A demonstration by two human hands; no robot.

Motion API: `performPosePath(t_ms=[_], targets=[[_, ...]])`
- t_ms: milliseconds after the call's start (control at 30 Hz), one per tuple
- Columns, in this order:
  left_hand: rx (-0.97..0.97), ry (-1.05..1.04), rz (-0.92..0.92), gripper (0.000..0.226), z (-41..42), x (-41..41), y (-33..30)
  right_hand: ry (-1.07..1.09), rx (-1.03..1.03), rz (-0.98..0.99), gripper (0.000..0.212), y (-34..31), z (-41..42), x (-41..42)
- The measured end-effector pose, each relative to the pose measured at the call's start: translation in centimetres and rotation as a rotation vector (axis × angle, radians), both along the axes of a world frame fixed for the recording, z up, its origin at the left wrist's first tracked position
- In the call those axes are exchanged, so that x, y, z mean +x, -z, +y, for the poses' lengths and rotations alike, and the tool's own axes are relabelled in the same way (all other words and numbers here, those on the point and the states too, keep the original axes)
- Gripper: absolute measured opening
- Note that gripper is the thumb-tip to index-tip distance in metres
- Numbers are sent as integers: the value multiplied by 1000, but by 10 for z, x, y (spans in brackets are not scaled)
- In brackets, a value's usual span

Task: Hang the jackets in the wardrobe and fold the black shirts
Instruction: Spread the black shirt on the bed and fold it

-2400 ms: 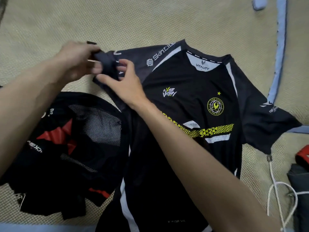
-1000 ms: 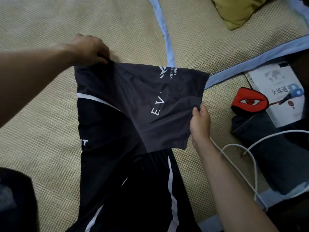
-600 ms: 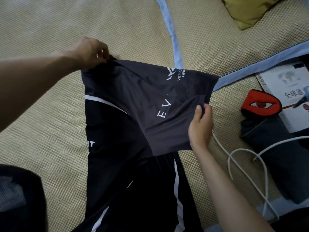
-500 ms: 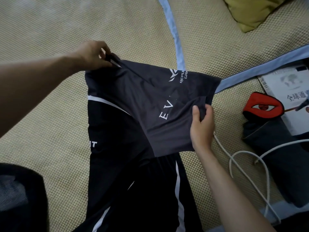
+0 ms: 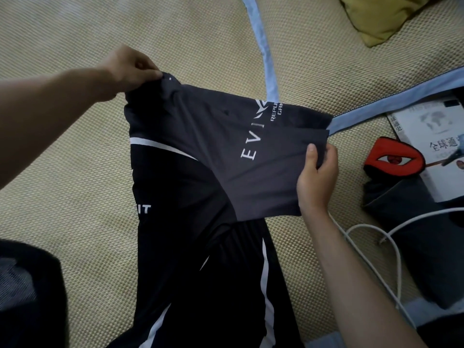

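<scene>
A black shirt (image 5: 190, 222) with white stripes and white lettering lies back side up on a woven beige mat (image 5: 62, 192). Its grey sleeve panel is folded across the body. My left hand (image 5: 130, 69) pinches the shirt's upper left corner at the shoulder. My right hand (image 5: 317, 174) grips the sleeve's right edge, thumb on top of the cloth. The fabric is stretched between both hands. A second dark garment (image 5: 27, 292) with grey mesh lies at the bottom left.
A light blue mat border (image 5: 263, 46) runs behind the shirt. To the right lie a red and black eye-patterned item (image 5: 394, 159), a book (image 5: 434, 129), a dark grey folded cloth (image 5: 414, 229) and a white cable (image 5: 371, 237). A yellow-green cushion (image 5: 381, 13) sits top right.
Since 2.4 s ago the shirt was turned over to its back. In the last second both hands kept their grips, and the right hand folded the sleeve edge slightly inward.
</scene>
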State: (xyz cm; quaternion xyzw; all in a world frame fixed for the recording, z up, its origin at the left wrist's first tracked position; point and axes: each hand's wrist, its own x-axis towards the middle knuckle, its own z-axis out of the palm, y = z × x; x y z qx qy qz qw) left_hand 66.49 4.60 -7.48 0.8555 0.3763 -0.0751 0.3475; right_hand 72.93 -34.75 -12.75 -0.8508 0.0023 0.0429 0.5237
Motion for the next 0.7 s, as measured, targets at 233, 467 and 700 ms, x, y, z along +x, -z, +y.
performPosePath(t_ms=[233,467,700], targets=[[82,-229,19,30,0,17,15,27,-68,39,27,13,8,50],[338,-210,15,42,-15,9,39,58,-76,129,32,27,3,55],[433,257,-171,30,-91,-59,30,-51,-114,120,43,17,-40,-7]])
